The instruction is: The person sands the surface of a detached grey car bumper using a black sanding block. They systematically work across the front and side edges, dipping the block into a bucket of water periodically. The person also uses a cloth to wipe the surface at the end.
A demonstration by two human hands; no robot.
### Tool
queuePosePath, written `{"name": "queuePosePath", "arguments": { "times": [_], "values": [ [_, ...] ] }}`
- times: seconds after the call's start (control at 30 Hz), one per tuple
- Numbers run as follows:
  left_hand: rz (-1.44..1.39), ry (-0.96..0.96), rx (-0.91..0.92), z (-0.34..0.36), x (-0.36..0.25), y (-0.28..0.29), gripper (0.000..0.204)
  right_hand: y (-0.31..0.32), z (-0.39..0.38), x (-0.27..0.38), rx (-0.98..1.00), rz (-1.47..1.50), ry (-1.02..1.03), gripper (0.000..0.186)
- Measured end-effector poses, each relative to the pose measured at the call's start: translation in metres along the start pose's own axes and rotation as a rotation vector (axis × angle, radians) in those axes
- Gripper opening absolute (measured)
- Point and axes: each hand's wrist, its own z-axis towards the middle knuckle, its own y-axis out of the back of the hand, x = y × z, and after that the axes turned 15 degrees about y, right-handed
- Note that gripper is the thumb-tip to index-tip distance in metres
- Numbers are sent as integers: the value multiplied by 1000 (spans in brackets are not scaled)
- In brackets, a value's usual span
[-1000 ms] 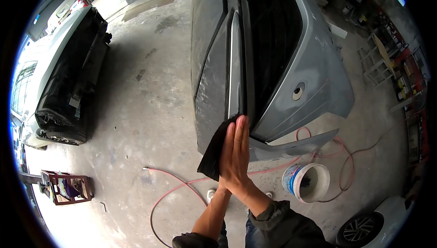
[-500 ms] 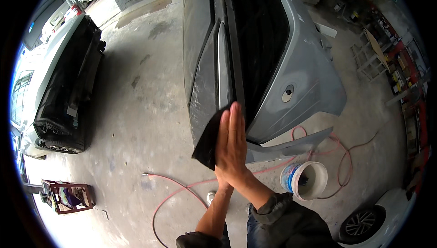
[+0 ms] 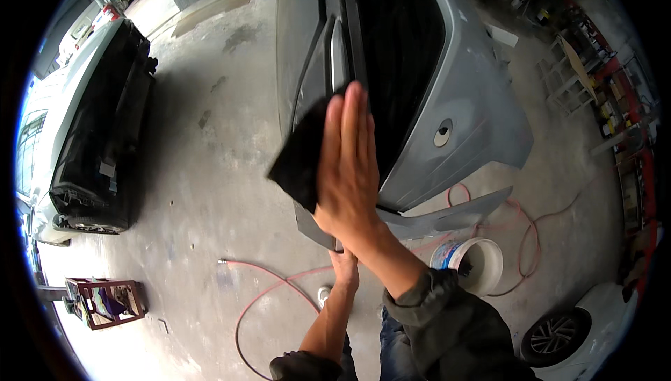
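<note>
My right hand [image 3: 348, 171] lies with its fingers straight and together over a black sheet of sandpaper [image 3: 297, 154], pressing it against the grey car body part [image 3: 300, 59]. The sheet sticks out to the left of the fingers, one corner lifted off the surface. Just above the fingertips runs a bright narrow strip [image 3: 338, 52] beside the dark window [image 3: 398, 38]. Below, my left hand [image 3: 343, 266] touches the near lower end of the same part. Its fingers are mostly hidden by the part and my right hand.
On the floor at right stands a white bucket [image 3: 482, 269] with something dark inside. A red hose [image 3: 262, 267] snakes over the concrete. Another car [image 3: 98, 122] is parked at left, near a small dark red cart [image 3: 108, 304]. A car wheel [image 3: 556, 339] shows at lower right.
My right hand has slid forward along the grey part with the black sandpaper, which now spreads farther left. My left hand, overlapped by the right before, now shows apart below it.
</note>
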Motion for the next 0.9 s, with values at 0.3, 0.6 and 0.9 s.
{"name": "queuePosePath", "arguments": {
  "times": [0.3,0.6,0.9],
  "values": [
    [12,-217,167,9,11,-1,79,-26,-120,15,56,-4,-20,69],
    [-28,-189,114,7,14,-1,84,-26,-94,-6,-36,-16,13,67],
    [-108,-125,249,2,18,8,76,-7,-37,-14,-75,-83,53,75]
  ]
}}
